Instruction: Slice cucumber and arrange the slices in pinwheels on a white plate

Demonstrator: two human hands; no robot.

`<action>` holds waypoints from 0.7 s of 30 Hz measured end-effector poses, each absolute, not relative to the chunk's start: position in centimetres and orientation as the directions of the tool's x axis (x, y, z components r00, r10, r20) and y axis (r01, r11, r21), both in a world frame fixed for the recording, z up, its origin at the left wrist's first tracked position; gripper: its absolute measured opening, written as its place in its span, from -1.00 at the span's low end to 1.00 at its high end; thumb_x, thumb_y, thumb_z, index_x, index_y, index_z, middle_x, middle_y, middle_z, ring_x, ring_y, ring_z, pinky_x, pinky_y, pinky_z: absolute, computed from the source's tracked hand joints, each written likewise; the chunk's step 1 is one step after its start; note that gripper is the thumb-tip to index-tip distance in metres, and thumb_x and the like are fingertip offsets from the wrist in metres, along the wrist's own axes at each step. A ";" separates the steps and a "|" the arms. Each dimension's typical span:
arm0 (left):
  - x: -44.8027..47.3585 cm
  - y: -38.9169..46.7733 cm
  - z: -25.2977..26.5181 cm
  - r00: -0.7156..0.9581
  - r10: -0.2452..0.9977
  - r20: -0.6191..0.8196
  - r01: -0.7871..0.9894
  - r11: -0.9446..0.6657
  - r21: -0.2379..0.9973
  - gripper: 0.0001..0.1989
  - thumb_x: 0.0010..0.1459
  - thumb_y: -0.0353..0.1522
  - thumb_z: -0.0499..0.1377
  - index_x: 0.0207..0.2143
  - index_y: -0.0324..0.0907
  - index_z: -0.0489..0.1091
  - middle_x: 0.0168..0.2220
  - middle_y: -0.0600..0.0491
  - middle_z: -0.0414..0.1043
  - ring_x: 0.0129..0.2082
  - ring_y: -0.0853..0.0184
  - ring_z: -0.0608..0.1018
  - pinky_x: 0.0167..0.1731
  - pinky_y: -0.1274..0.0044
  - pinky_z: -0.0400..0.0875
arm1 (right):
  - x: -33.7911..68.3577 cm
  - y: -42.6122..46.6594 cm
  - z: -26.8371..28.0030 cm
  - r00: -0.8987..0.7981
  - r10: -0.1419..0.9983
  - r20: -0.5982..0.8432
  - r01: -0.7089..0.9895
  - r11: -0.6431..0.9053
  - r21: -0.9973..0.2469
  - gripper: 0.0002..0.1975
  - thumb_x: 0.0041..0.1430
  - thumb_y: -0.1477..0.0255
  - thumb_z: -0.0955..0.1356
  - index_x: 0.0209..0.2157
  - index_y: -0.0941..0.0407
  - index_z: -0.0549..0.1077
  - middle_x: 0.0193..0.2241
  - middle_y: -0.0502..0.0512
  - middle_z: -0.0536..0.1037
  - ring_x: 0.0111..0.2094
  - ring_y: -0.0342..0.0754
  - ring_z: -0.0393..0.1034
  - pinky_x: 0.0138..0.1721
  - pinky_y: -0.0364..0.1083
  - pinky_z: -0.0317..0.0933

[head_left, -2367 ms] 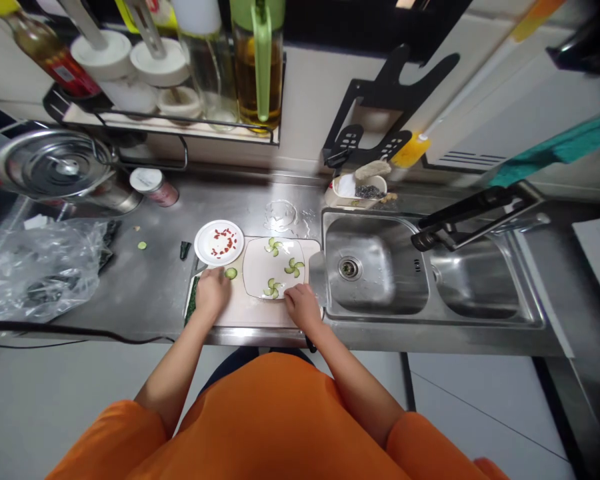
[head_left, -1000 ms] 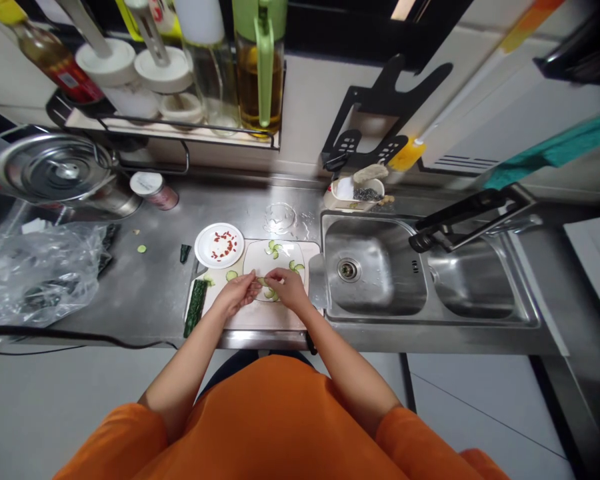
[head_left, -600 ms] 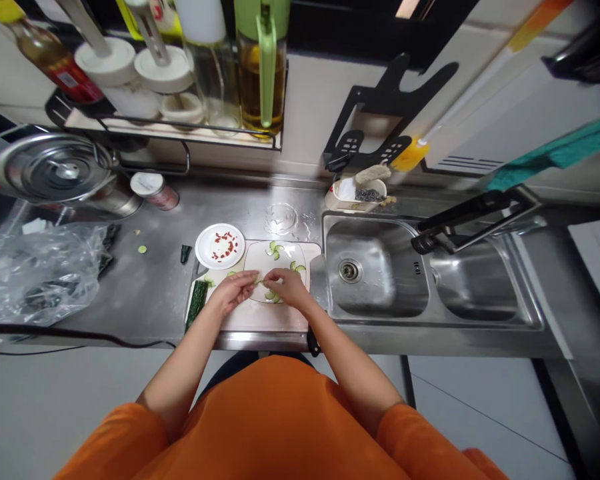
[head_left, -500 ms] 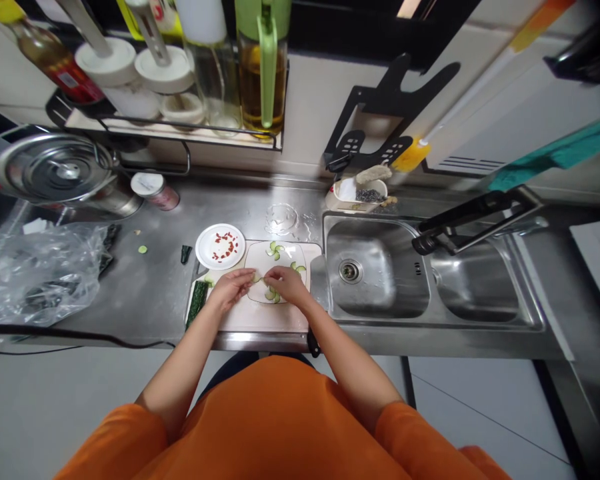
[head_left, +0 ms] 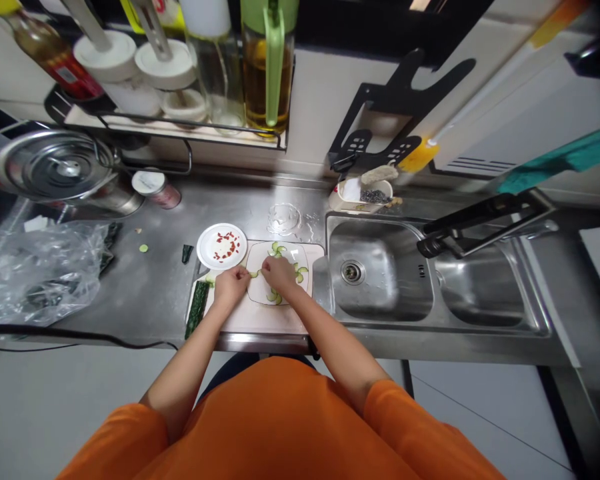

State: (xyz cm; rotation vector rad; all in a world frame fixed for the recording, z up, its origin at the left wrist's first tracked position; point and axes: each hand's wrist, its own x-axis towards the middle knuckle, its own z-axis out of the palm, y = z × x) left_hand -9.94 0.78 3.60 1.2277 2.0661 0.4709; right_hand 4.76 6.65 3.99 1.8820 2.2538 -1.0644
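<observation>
My left hand [head_left: 231, 287] is closed, fingertips pinched at the left edge of a white square plate [head_left: 255, 254]. Over that plate my right hand [head_left: 279, 274] is also closed in a pinch. A thin green cucumber slice [head_left: 254, 274] spans the small gap between both sets of fingertips. Fans of curved cucumber slices [head_left: 301, 272] lie at the plate's top, right and bottom. The plate rests on a pale cutting board [head_left: 265, 323]. A dark green piece of cucumber [head_left: 197, 310] lies at the board's left edge.
A round white plate [head_left: 203, 248] with small red pieces stands behind my left hand. To the right is a steel double sink [head_left: 380, 267] with a black faucet [head_left: 460, 227]. A plastic bag [head_left: 45, 273], a lidded pot [head_left: 65, 167] and a jar [head_left: 157, 189] are on the left.
My left hand has turned, its fingers now curled in a tighter pinch. My right hand has shifted slightly up, and the slice now lies at the plate's left side. The view has moved slightly.
</observation>
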 end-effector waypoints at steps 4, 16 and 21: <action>-10.0 0.9 3.4 -0.331 0.874 -0.357 0.676 0.483 0.557 -0.82 0.00 -0.29 0.13 -0.39 -0.13 0.50 -0.43 0.09 0.52 -0.41 0.33 0.49 -0.39 0.55 0.22 | 4.5 6.5 3.7 -0.312 0.862 -0.399 0.893 0.122 -0.433 -0.86 0.18 0.43 0.27 -0.34 0.06 0.47 -0.36 0.08 0.51 -0.15 0.05 0.25 -0.20 -0.03 0.05; -9.8 1.0 3.0 -0.332 0.891 -0.311 0.721 0.452 0.526 -0.83 0.02 -0.30 0.11 -0.40 -0.14 0.48 -0.42 0.06 0.51 -0.43 0.31 0.48 -0.41 0.54 0.22 | 4.0 6.5 3.5 -0.329 0.869 -0.370 0.910 0.187 -0.371 -0.77 0.23 0.44 0.19 -0.30 0.08 0.47 -0.31 0.15 0.51 -0.08 0.12 0.18 -0.22 0.01 0.06; -9.7 0.9 2.6 -0.311 0.916 -0.253 0.759 0.400 0.514 -0.85 0.04 -0.32 0.10 -0.38 -0.14 0.45 -0.40 0.03 0.49 -0.37 0.27 0.48 -0.34 0.50 0.27 | 3.9 6.3 3.4 -0.322 0.882 -0.344 0.913 0.193 -0.360 -0.78 0.23 0.45 0.19 -0.31 0.09 0.46 -0.29 0.16 0.51 -0.08 0.12 0.16 -0.23 0.00 0.06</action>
